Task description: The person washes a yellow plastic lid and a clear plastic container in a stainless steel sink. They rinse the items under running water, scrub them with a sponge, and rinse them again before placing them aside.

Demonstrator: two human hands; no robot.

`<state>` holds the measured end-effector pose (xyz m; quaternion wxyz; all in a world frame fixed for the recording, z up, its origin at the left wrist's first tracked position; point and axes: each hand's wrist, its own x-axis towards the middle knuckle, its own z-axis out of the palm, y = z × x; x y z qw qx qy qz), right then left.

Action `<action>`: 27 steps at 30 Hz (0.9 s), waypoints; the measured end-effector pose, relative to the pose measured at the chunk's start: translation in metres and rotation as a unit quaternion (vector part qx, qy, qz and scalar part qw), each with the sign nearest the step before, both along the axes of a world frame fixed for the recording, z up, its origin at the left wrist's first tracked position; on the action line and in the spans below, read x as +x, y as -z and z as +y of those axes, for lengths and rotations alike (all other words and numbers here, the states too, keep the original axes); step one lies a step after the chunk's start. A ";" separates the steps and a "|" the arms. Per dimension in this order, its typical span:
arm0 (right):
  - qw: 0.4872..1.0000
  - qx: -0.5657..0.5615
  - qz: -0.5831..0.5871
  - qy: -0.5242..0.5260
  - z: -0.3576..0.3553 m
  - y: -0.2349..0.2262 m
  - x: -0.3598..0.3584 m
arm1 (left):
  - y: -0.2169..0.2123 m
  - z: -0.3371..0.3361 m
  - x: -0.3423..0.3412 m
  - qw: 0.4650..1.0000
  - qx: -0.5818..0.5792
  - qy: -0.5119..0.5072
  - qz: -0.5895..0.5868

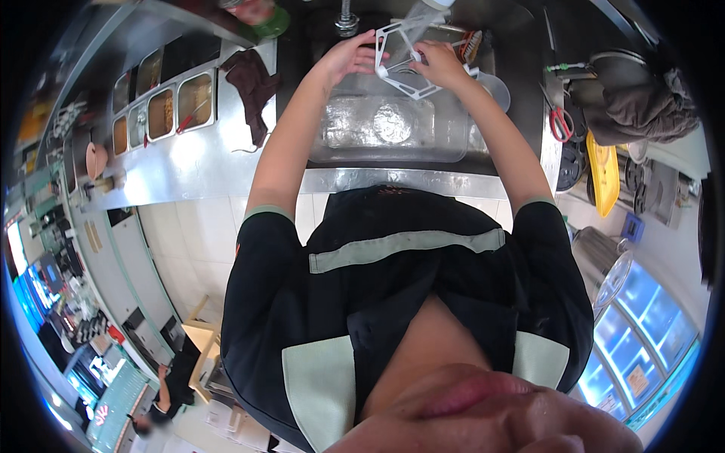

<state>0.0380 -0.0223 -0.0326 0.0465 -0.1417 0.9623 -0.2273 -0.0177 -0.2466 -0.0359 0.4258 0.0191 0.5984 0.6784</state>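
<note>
The biggest thing is the shiny steel counter (189,155), which goes off to the left. Next is the dark sink, with a bright steel rim (423,180) on the near side. A big clear tub (340,136) sits in the sink, at the near end. On the left, by the sink, lies a crumpled dark cloth (249,87).

The white frame (400,86) is smaller. It is made of thin bars with gaps, and it is over the far part of the sink, past most of the tub. I can't tell if it touches the tub.

The right hand (439,64) is curled tight and seems to pinch the frame on its right. The left hand (351,57) is open, fingers spread, by the frame's left bar. I can't tell if it is touching.

I think the step now is handling this frame. The next move seems to need the right hand's pinch to stay firm and the left fingers to close on a bar.

Smallest are the red scissors (560,124), off to the right.
</note>
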 end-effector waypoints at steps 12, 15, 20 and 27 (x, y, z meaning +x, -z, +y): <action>0.947 0.214 0.218 -0.099 0.022 0.027 -0.004 | 0.058 0.078 -0.031 0.965 -0.189 0.029 0.181; 0.939 0.170 0.297 -0.034 0.027 0.035 -0.007 | 0.080 0.075 -0.036 0.979 -0.144 -0.017 0.144; 0.899 0.030 0.397 0.179 0.027 0.040 0.010 | 0.059 0.080 -0.003 0.981 -0.065 -0.175 0.051; 0.597 -0.652 -0.188 0.429 0.000 0.078 -0.020 | 0.083 0.092 0.058 0.915 -0.170 -0.217 0.295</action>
